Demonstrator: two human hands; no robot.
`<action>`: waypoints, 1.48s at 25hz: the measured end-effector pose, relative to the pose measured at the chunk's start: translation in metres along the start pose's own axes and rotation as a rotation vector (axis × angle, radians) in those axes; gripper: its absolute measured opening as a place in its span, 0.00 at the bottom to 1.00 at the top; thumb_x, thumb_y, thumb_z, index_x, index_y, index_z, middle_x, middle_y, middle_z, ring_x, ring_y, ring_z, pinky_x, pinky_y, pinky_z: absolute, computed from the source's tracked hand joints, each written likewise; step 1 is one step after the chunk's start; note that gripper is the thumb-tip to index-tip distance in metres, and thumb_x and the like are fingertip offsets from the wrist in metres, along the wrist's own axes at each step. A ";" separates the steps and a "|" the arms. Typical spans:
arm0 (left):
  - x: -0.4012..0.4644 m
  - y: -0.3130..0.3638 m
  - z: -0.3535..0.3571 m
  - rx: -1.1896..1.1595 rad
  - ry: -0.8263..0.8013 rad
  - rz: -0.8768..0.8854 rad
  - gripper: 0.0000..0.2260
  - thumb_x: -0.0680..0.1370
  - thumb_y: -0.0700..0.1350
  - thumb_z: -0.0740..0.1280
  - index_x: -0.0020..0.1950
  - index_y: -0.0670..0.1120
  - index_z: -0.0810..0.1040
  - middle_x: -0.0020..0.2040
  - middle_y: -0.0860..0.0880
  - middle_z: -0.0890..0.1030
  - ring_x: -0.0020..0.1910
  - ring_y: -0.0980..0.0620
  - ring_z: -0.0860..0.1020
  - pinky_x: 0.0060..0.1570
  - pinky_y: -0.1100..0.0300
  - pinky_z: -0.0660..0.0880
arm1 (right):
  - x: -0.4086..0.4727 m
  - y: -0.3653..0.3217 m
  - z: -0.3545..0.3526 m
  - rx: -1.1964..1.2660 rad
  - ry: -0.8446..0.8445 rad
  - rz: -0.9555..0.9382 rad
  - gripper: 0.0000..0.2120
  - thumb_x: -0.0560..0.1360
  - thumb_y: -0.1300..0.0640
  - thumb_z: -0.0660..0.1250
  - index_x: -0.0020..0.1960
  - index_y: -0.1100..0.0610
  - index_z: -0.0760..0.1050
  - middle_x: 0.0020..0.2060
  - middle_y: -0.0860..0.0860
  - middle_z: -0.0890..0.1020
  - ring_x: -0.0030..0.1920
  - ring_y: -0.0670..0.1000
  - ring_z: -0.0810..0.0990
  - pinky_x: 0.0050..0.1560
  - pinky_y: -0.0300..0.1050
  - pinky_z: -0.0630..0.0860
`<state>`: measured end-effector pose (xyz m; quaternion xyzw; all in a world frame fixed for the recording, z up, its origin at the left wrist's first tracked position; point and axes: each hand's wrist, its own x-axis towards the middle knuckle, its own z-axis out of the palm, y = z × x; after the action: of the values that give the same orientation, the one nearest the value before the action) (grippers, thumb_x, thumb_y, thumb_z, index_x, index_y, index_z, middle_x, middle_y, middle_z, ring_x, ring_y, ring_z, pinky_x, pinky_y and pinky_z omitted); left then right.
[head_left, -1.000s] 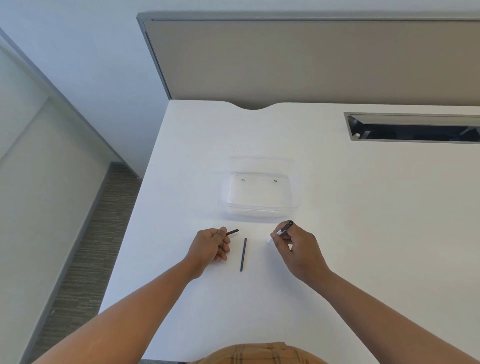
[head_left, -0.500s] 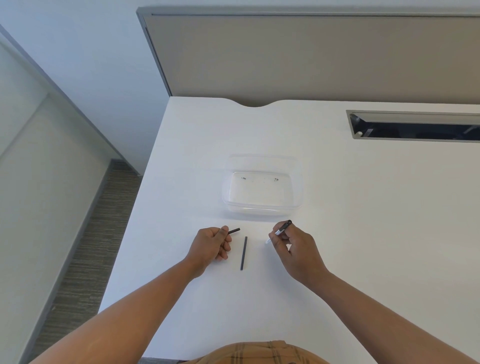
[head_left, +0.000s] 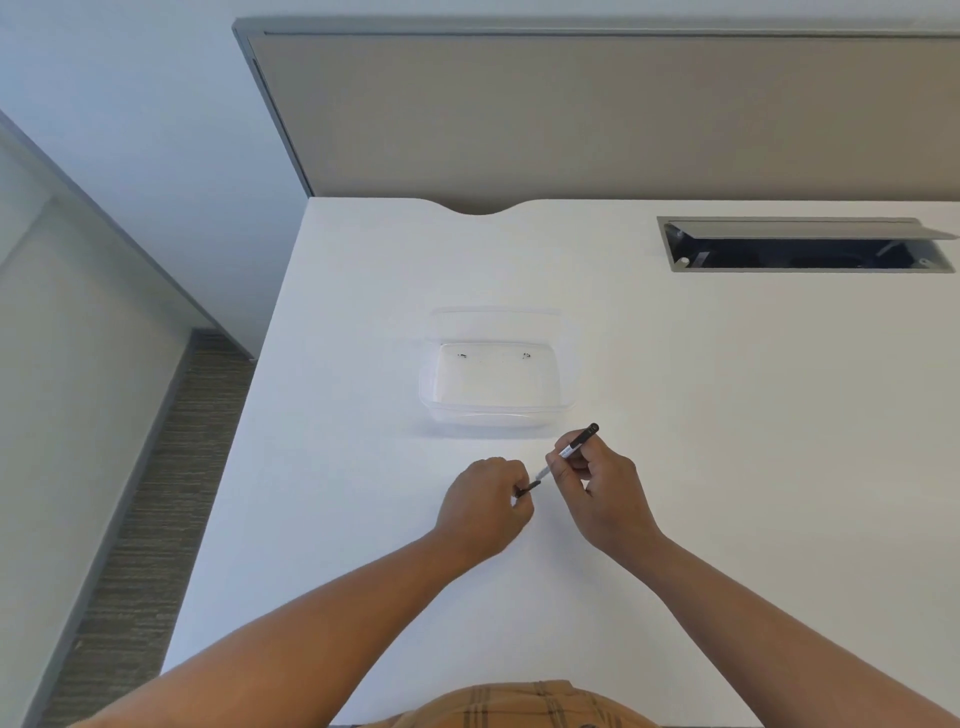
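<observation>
Nearest me, above the white tabletop, my left hand has its fingers curled round a short dark piece. Just beside it, my right hand pinches a pen in its fingers, pale tip aimed at that piece and nearly touching it. Beyond them stands a clear plastic box, and farther right an open cable slot.

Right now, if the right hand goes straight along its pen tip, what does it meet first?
Probably the short dark piece pinched in the left hand; the pen in the right hand aims its tip at it. Depth unclear.
</observation>
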<state>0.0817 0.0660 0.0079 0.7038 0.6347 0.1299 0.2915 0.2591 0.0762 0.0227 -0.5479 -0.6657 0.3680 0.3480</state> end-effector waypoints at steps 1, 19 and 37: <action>0.003 0.004 0.005 0.007 -0.024 -0.019 0.04 0.74 0.48 0.66 0.45 0.50 0.79 0.42 0.53 0.81 0.43 0.50 0.77 0.43 0.53 0.77 | -0.002 0.001 -0.004 0.003 0.010 0.005 0.02 0.80 0.50 0.64 0.50 0.46 0.73 0.43 0.41 0.83 0.44 0.46 0.85 0.44 0.43 0.80; 0.019 0.038 0.024 -0.071 -0.213 -0.374 0.13 0.68 0.52 0.70 0.32 0.47 0.70 0.30 0.51 0.76 0.28 0.50 0.73 0.26 0.62 0.66 | -0.012 0.011 -0.025 0.033 0.024 0.041 0.02 0.81 0.57 0.65 0.50 0.53 0.74 0.45 0.40 0.83 0.45 0.41 0.86 0.43 0.29 0.75; -0.008 -0.060 -0.054 0.218 -0.122 -0.267 0.30 0.73 0.53 0.71 0.74 0.57 0.69 0.75 0.50 0.63 0.74 0.45 0.61 0.66 0.50 0.66 | 0.005 -0.014 0.012 0.016 -0.125 0.026 0.05 0.81 0.52 0.66 0.46 0.49 0.72 0.33 0.43 0.80 0.33 0.45 0.78 0.35 0.35 0.71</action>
<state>0.0010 0.0727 0.0181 0.6472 0.7141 -0.0227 0.2660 0.2413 0.0776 0.0291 -0.5296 -0.6760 0.4113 0.3055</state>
